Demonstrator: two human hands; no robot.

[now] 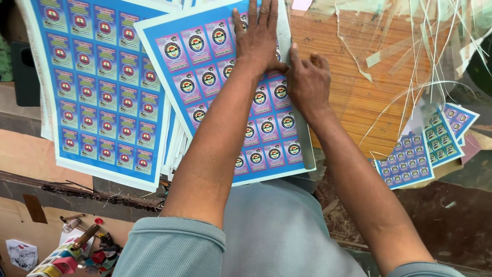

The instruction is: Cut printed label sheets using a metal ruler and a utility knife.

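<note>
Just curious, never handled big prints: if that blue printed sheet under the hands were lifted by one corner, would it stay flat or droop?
The blue printed sheet of small badge cards would probably droop: it looks thin and wide. The left hand presses flat on it, the right hand at its edge, hinting it shifts easily. It likely slides readily on the glossy-looking stack of similar sheets.

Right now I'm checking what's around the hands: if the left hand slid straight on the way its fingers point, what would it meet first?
The left hand lies flat on the printed sheet, fingers pointing to the picture's top edge. It would run further over that sheet; the fingertips reach the frame's edge, so anything beyond cannot be told.
</note>
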